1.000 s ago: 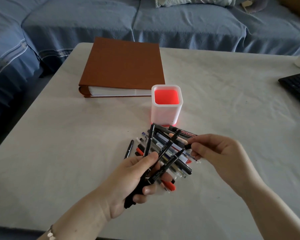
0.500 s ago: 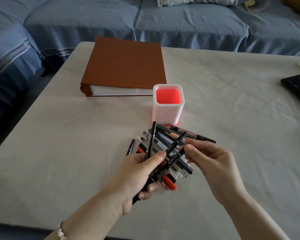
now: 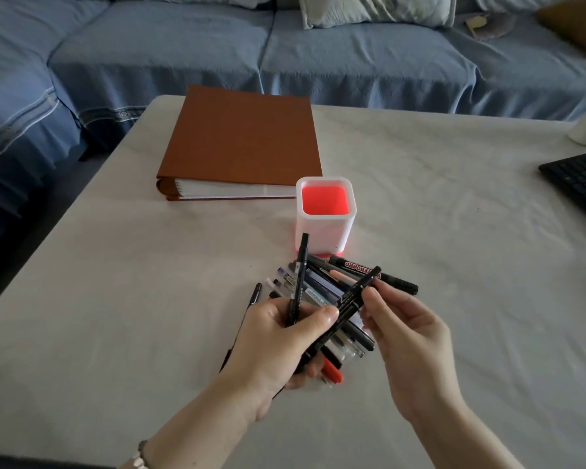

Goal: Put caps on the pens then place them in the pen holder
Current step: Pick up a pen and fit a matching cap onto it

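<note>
The left hand (image 3: 278, 340) grips two black pens (image 3: 296, 282). The right hand (image 3: 410, 333) pinches one of them near its tip. Beneath lies the pen pile (image 3: 322, 292), just before the empty pen holder (image 3: 325, 214).

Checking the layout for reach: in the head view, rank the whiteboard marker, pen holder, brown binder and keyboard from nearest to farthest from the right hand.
From the right hand:
1. Whiteboard marker, just beyond the fingertips.
2. Pen holder, ahead, slightly left.
3. Keyboard and brown binder: too close to call.

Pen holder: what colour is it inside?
Bright red-orange inside the white pen holder, seen in the head view.
</note>
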`<state>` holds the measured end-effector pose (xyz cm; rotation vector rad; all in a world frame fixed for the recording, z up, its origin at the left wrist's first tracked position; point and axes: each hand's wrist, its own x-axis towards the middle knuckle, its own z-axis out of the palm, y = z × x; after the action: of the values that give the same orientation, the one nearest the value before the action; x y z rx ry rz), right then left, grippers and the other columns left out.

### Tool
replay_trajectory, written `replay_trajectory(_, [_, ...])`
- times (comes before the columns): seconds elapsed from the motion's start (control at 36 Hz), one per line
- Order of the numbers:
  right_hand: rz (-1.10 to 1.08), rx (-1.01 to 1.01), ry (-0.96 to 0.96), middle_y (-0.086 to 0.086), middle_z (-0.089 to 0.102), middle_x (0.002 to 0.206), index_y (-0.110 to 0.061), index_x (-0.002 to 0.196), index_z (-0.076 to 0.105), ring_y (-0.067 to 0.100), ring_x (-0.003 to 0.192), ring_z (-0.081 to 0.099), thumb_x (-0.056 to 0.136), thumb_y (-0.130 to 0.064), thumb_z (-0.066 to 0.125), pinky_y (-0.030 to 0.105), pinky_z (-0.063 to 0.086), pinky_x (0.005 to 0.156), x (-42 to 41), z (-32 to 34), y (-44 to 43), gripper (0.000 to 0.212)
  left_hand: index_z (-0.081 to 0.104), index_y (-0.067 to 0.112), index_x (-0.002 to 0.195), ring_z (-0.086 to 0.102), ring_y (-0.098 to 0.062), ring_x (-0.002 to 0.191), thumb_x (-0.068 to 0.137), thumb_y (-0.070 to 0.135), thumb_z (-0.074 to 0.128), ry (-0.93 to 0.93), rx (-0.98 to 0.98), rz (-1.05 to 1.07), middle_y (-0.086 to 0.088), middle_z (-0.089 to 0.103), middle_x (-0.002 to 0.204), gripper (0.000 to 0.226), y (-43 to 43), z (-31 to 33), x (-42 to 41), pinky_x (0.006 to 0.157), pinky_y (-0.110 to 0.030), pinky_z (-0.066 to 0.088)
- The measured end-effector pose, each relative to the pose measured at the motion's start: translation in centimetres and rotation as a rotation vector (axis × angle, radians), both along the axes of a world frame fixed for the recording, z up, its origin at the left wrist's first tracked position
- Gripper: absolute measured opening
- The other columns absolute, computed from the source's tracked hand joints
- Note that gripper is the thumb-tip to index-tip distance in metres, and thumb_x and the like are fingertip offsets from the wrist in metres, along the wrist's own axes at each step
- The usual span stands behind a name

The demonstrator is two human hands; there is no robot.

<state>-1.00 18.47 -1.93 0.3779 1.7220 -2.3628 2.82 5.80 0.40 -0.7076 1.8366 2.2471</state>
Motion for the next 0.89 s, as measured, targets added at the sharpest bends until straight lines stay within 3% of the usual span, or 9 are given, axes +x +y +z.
replay_trajectory(0.11, [0.033, 0.018, -0.055, -0.006, 0.069, 0.065, -0.012, 0.083, 0.071, 0.001, 0.055, 0.059, 0.070, -0.015, 0.068, 0.011, 0.050, 0.058, -0.7, 0.0, 0.3, 0.013, 0.055, 0.012, 0.057, 0.044, -0.015, 0.027, 0.082, 0.010, 0.063, 0.020, -0.023, 0.024, -0.001, 0.047, 0.038, 0.026, -0.1, -0.5, -0.4, 0.033, -0.011, 0.023])
replay_trajectory(0.22, [0.125, -0.022, -0.170, -0.002, 0.054, 0.063, -0.012, 0.076, 0.072, 0.004, 0.052, 0.045, 0.078, -0.020, 0.064, 0.011, 0.046, 0.054, -1.5, 0.3, 0.2, 0.012, 0.054, 0.009, 0.066, 0.050, -0.013, 0.033, 0.083, 0.009, 0.061, -0.014, 0.039, -0.030, -0.001, 0.054, 0.044, 0.019, 0.0, -0.8, -1.4, 0.031, -0.013, 0.026])
replay_trajectory(0.36, [0.199, 0.025, -0.119, -0.004, 0.045, 0.055, -0.013, 0.077, 0.071, 0.004, 0.045, 0.036, 0.084, -0.017, 0.059, 0.012, 0.039, 0.044, -1.8, 0.4, 0.2, 0.015, 0.067, 0.006, 0.083, 0.061, -0.026, 0.058, 0.078, 0.032, 0.060, -0.066, 0.088, -0.223, -0.009, 0.070, 0.066, 0.027, -0.3, -1.4, -1.6, 0.039, -0.022, 0.044])
replay_trajectory(0.5, [0.268, 0.299, 0.009, 0.010, 0.043, 0.066, -0.002, 0.078, 0.068, 0.021, 0.059, 0.034, 0.080, -0.025, 0.065, 0.033, 0.032, 0.059, -2.4, 0.2, 0.5, 0.023, 0.056, 0.008, 0.102, 0.057, -0.017, 0.051, 0.093, 0.045, 0.032, -0.127, 0.041, -0.457, -0.012, 0.069, 0.077, 0.045, -0.5, -1.8, -0.9, 0.041, -0.022, 0.039])
replay_trajectory(0.58, [0.348, 0.314, -0.011, 0.002, 0.051, 0.057, -0.007, 0.080, 0.071, 0.010, 0.048, 0.045, 0.081, -0.018, 0.065, 0.018, 0.041, 0.053, -2.7, 0.2, 0.7, 0.012, 0.054, 0.008, 0.106, 0.052, -0.014, 0.047, 0.095, 0.039, 0.033, -0.103, 0.028, -0.487, -0.013, 0.068, 0.080, 0.039, -0.6, -1.8, -0.7, 0.044, -0.024, 0.043])
replay_trajectory(0.67, [0.414, 0.301, -0.018, -0.010, 0.058, 0.049, -0.010, 0.086, 0.070, -0.001, 0.042, 0.050, 0.082, -0.012, 0.064, 0.010, 0.043, 0.047, -2.9, 0.4, 0.6, 0.008, 0.053, 0.007, 0.101, 0.054, -0.014, 0.049, 0.097, 0.030, 0.036, -0.077, 0.029, -0.473, -0.010, 0.066, 0.076, 0.029, -0.7, -1.8, -1.0, 0.050, -0.024, 0.046])
replay_trajectory(0.75, [0.442, 0.313, -0.002, -0.009, 0.069, 0.063, -0.019, 0.093, 0.066, 0.000, 0.050, 0.056, 0.082, -0.011, 0.063, 0.012, 0.048, 0.054, -3.0, 0.8, 0.4, 0.014, 0.053, 0.007, 0.092, 0.056, -0.013, 0.050, 0.096, 0.022, 0.041, -0.074, 0.097, -0.398, 0.001, 0.059, 0.060, 0.020, -0.9, -1.7, -1.3, 0.052, -0.026, 0.049])
replay_trajectory(0.83, [0.343, 0.490, 0.059, -0.008, 0.069, 0.081, -0.029, 0.104, 0.050, 0.001, 0.055, 0.062, 0.083, -0.022, 0.062, 0.020, 0.052, 0.062, -3.2, 0.8, 0.6, 0.026, 0.056, 0.007, 0.086, 0.058, -0.015, 0.052, 0.094, 0.017, 0.044, -0.079, 0.249, -0.156, -0.001, 0.061, 0.058, 0.018, -1.0, -1.9, -2.0, 0.057, -0.030, 0.053])
replay_trajectory(0.89, [0.338, 0.583, 0.102, -0.007, 0.067, 0.082, -0.024, 0.107, 0.052, 0.001, 0.059, 0.062, 0.083, -0.028, 0.059, 0.026, 0.053, 0.067, -3.2, 0.8, 0.8, 0.025, 0.057, 0.006, 0.082, 0.063, -0.017, 0.059, 0.094, 0.015, 0.042, -0.011, 0.360, 0.026, -0.004, 0.067, 0.063, 0.022, -1.2, -1.9, -2.9, 0.063, -0.028, 0.054])
